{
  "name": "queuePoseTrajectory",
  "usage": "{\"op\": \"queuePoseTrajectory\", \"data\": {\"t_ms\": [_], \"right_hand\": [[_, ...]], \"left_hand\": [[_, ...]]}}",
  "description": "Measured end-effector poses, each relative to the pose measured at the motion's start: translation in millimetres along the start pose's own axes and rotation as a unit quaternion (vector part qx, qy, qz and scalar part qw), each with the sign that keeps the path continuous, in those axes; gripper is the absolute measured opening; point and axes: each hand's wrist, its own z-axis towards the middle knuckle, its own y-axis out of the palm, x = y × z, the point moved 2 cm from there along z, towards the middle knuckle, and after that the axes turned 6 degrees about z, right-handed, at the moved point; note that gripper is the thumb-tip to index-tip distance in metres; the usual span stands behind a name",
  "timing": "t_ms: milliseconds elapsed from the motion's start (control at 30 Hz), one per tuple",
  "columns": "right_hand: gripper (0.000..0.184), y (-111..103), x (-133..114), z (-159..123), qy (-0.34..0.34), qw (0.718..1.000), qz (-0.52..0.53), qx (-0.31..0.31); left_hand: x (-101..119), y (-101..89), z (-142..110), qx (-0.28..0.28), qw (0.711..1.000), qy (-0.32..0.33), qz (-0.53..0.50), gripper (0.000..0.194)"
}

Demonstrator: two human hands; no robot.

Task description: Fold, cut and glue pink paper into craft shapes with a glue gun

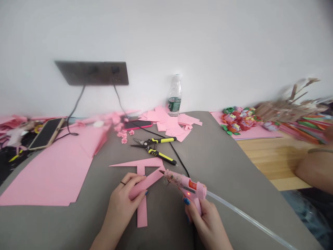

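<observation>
My left hand (125, 201) pinches a pink foam strip (148, 182) between thumb and fingers, just above the grey mat. My right hand (205, 222) grips a pink hot glue gun (186, 185). Its nozzle points left and sits close to the far end of the strip. A clear glue stick (247, 218) sticks out of the gun's back toward the lower right. More pink strips (142, 163) lie under and beyond my left hand.
Yellow-handled snips (153, 146) and a black cord (179, 158) lie past the strips. Large pink sheets (57, 166) sit left, with phones (47, 133), a water bottle (174, 95) and foam scraps behind. Colourful foam flowers (236, 121) rest at right, where another person's arm (314, 170) shows.
</observation>
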Motion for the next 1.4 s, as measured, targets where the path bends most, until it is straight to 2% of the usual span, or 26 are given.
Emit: {"op": "queuePoseTrajectory", "data": {"t_ms": [200,400,733,933,1167,1400], "right_hand": [[0.048,0.2,-9.2,1.8,-0.020,0.999,-0.030,0.014],[0.048,1.9,-19.4,5.2,-0.030,0.999,-0.017,0.032],[0.048,-0.7,4.8,-0.1,0.023,1.000,-0.012,0.016],[0.050,1.2,-16.4,3.1,-0.018,0.999,-0.026,0.035],[0.045,3.9,-25.7,1.5,-0.024,0.999,-0.034,0.000],[0.042,2.2,-27.3,3.1,-0.026,0.998,-0.031,0.050]], "left_hand": [[1.3,-0.4,0.1,0.009,1.000,0.014,0.011,0.025],[3.1,-1.4,0.2,0.012,1.000,0.023,0.014,0.025],[2.5,-1.8,0.8,0.033,0.998,0.046,0.006,0.022],[3.5,-1.9,0.2,0.030,0.999,0.039,0.010,0.023],[3.3,-1.0,0.3,0.028,0.999,0.023,0.009,0.022],[1.9,-1.1,0.7,0.039,0.999,0.030,0.007,0.021]]}}
